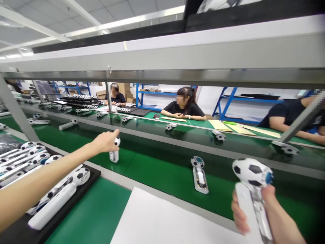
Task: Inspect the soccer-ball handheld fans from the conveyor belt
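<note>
My right hand (254,210) is wrapped round the white handle of a device with a soccer-ball head (252,171), held upright at the lower right. Reaching out over the green belt, my left hand (106,141) has its fingers at the ball head of another white device (114,156); the hand partly hides that head, and whether it grips cannot be made out. Between the hands, a device with an open handle (200,179) lies on the belt (152,173).
A black tray (95,176) with several ball-headed devices stands at the left. White paper (162,220) lies at the front. More devices lie on the far belt. A metal shelf beam (162,76) spans overhead; several people sit across.
</note>
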`<state>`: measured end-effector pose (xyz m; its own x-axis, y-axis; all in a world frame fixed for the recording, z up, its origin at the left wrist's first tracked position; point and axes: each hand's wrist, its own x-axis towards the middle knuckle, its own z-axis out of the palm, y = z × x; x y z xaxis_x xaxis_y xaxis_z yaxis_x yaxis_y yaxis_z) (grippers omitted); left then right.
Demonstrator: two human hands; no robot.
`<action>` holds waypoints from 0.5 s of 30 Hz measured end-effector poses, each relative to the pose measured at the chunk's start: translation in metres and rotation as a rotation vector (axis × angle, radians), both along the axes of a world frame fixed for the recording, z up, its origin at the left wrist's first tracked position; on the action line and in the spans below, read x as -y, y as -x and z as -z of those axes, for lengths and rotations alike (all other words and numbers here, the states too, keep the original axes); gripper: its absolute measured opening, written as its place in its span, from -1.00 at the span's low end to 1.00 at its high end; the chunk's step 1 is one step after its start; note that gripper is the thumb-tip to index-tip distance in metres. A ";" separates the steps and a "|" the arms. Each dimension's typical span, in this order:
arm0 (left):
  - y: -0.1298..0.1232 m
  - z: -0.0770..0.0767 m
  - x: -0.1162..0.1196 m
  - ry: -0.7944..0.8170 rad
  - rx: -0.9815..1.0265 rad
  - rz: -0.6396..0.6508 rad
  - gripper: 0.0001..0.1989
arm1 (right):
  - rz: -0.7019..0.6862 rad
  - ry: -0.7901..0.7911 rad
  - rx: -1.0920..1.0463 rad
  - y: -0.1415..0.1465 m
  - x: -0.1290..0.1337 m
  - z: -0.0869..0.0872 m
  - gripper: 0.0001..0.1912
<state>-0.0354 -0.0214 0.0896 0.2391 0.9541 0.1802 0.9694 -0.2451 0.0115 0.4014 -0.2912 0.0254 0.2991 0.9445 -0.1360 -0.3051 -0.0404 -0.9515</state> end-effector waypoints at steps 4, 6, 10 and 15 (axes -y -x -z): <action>-0.079 0.014 0.021 0.060 0.113 0.161 -0.28 | 0.022 -0.040 -0.090 0.014 -0.007 -0.041 -0.27; -0.113 0.024 0.025 0.073 0.190 0.213 -0.28 | 0.012 -0.097 -0.079 0.016 -0.009 -0.056 -0.23; -0.165 0.050 0.025 0.082 0.329 0.268 -0.25 | 0.027 -0.211 -0.105 0.008 -0.007 -0.074 -0.21; -0.204 0.089 0.021 0.181 0.373 0.307 -0.35 | 0.016 -0.308 -0.119 -0.008 0.004 -0.083 -0.20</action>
